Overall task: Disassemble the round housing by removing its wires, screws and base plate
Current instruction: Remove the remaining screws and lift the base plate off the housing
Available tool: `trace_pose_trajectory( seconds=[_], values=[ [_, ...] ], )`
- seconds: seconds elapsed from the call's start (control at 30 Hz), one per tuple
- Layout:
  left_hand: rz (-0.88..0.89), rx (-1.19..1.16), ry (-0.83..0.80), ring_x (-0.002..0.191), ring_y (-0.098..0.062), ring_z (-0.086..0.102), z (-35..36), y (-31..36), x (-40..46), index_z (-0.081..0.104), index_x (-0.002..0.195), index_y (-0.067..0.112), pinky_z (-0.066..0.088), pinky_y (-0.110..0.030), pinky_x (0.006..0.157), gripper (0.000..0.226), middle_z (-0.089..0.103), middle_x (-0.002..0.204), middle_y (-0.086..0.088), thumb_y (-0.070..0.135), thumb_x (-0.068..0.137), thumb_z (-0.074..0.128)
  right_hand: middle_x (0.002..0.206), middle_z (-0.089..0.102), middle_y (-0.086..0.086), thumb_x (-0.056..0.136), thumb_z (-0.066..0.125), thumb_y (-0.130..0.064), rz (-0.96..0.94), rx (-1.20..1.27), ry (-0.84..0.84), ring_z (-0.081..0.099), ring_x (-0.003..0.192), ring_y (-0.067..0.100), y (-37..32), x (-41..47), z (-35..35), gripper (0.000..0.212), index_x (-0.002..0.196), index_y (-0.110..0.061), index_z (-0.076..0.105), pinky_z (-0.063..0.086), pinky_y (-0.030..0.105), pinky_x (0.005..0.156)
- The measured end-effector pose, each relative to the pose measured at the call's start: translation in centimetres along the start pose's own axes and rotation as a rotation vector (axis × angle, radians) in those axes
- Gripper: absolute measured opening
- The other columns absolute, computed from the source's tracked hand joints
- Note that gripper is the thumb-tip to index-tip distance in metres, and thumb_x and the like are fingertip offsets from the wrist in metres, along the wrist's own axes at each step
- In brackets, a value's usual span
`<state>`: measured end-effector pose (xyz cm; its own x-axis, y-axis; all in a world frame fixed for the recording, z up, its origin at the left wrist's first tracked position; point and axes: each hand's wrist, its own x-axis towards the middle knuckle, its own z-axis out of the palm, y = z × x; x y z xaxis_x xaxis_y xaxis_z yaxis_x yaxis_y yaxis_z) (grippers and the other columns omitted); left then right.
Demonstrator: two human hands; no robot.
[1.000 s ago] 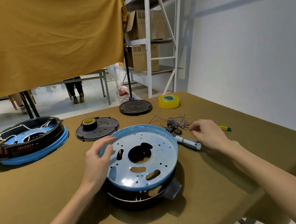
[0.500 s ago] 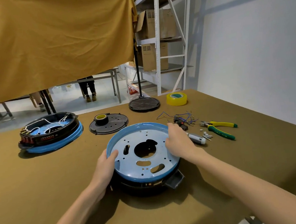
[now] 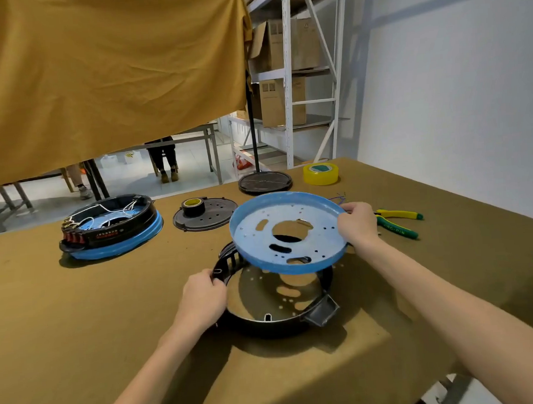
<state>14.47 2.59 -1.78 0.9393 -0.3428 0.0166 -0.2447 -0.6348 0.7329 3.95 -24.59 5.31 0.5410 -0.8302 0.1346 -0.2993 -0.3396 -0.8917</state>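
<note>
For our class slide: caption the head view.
Right hand lifts the blue base plate off the black round housing, steadied by the left hand.

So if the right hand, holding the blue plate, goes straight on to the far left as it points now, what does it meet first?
Probably the black perforated disc with the small tape roll on it. The right hand holds the blue base plate raised above the table, so it may pass over; depth is unclear.

We have a single wide-angle view, from a camera worn on our head. It looks forward and down across the table [image 3: 79, 322], close above our two forearms, with the far table edge, a hanging cloth [image 3: 104, 74] and shelving [image 3: 288, 75] beyond. No second view shares any part of it.
</note>
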Motion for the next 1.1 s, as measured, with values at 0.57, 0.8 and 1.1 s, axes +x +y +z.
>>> trace_pose_trajectory(
  seconds=[0.57, 0.8, 1.1],
  values=[
    [-0.238, -0.544, 0.112, 0.069, -0.017, 0.077, -0.4, 0.3, 9.8, 0.060, 0.128, 0.005, 0.062, -0.029, 0.060, 0.043, 0.073, 0.081, -0.006, 0.031, 0.095, 0.071, 0.100, 0.067, 0.011, 0.101, 0.044, -0.001, 0.233, 0.298, -0.120, 0.069, 0.087, 0.028, 1.1, 3.6, 2.2, 0.039, 0.136, -0.010, 0.058, 0.056, 0.039, 0.062],
    [-0.316, -0.491, 0.017, 0.071, -0.026, 0.073, -0.9, 2.2, 9.9, 0.061, 0.109, -0.005, 0.065, -0.040, 0.070, 0.040, 0.072, 0.086, -0.016, 0.034, 0.099, 0.062, 0.105, 0.072, 0.018, 0.099, 0.055, -0.003, 0.213, 0.225, -0.212, 0.072, 0.090, 0.034, 2.5, 3.2, 0.9, 0.028, 0.123, -0.008, 0.067, 0.058, 0.039, 0.062],
    [0.077, -0.474, -0.177, 0.075, -0.008, 0.072, -2.0, 3.3, 4.3, 0.062, 0.115, 0.021, 0.054, -0.021, 0.059, 0.024, 0.076, 0.092, 0.004, 0.039, 0.100, 0.061, 0.103, 0.075, -0.002, 0.094, 0.068, -0.008, -0.240, 0.381, -0.057, 0.070, 0.090, 0.012, 1.1, 1.9, 1.6, 0.020, 0.105, -0.025, 0.073, 0.058, 0.028, 0.069]
  ],
)
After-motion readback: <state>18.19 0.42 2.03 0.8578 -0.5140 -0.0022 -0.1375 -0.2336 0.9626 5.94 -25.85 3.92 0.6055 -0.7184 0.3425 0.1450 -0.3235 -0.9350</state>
